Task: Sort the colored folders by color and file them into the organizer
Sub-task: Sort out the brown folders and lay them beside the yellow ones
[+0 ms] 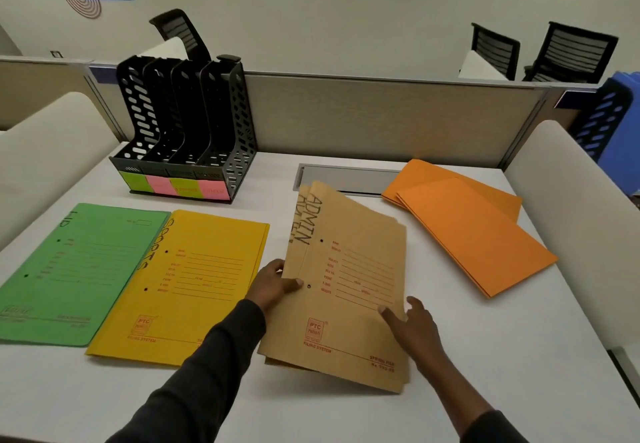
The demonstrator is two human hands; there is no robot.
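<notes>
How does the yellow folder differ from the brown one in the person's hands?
The yellow folder lies flat on the table, untouched; the brown folder is gripped by the left hand and right hand, another brown one behind it. The yellow folder is hand-lettered SPORTS, the brown folder ADMIN. Both carry the same red printed form and PTC logo.

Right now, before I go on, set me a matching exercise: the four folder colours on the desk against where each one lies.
Things:
1. green folder
2. yellow folder
3. brown folders
4. orange folders

Places:
A. held by the left hand and right hand
B. far left, flat on the desk
C. loose pile at the right
D. flat, between green and brown

Pairs: 1-B; 2-D; 3-A; 4-C
</notes>
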